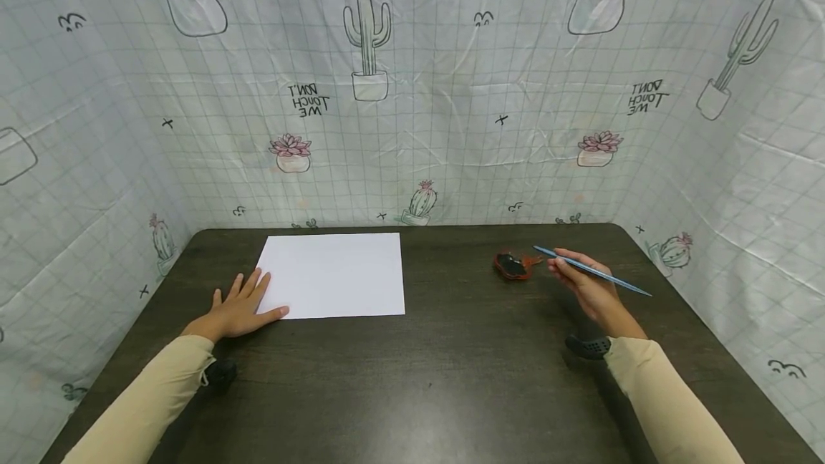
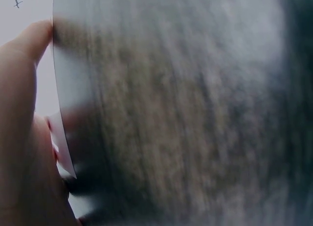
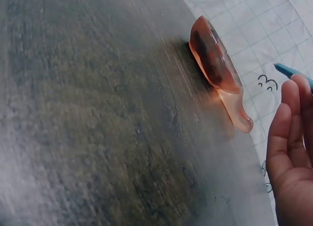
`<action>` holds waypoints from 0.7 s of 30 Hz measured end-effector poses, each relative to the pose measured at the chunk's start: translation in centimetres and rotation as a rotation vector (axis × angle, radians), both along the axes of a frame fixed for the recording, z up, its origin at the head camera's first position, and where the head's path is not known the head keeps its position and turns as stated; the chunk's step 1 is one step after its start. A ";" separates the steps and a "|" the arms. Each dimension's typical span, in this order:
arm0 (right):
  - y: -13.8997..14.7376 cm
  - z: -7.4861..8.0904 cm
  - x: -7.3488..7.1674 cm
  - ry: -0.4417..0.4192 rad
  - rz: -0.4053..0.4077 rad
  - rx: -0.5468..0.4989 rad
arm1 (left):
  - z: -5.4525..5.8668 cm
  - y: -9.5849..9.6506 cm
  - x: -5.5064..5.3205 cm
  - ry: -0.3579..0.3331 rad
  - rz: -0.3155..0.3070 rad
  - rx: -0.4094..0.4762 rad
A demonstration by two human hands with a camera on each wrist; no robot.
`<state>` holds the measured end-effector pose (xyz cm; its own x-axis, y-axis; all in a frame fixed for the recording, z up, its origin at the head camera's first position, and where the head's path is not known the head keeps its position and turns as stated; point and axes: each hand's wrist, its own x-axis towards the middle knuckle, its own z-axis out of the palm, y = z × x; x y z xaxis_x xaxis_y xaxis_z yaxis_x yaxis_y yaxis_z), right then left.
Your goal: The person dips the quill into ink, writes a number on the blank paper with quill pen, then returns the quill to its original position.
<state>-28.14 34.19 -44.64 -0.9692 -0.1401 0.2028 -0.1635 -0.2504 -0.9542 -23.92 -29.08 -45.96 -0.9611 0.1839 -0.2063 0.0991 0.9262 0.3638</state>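
Observation:
A blank white sheet of paper (image 1: 331, 274) lies on the left half of the dark table. My left hand (image 1: 235, 312) rests flat with spread fingers over its lower left corner, the thumb along the near edge. In the left wrist view, the thumb (image 2: 34, 42) touches the sheet's edge. At the right, my right hand (image 1: 589, 288) pinches a slim blue pen-like stick (image 1: 606, 275), held aslant above the table. Its pointed teal end (image 3: 283, 69) shows in the right wrist view. Left of that hand sits a translucent orange dish (image 3: 234, 106) with a short handle and something black inside.
The dark wooden table (image 1: 425, 378) has rounded far corners. A white grid-patterned cloth (image 1: 451, 92) printed with cacti hangs behind it and along both sides. Dark bands are worn at both wrists, below beige sleeves (image 1: 670, 392).

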 end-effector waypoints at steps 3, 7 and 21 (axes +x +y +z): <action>-0.1 0.1 0.0 -0.013 -0.030 0.034 | -0.4 -0.2 -0.2 -0.003 -0.004 0.002; -0.2 0.2 -0.2 -0.034 -0.078 0.097 | -1.0 -0.5 -0.5 0.006 -0.003 -0.007; -0.5 0.3 -0.4 -0.097 -0.096 0.302 | 0.3 0.2 0.1 -0.001 0.003 0.000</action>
<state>-28.50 33.71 -44.31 -0.9937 -0.0865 0.0718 -0.0770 0.0583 -0.9953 -23.78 -28.92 -45.70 -0.9614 0.1807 -0.2073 0.0957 0.9264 0.3641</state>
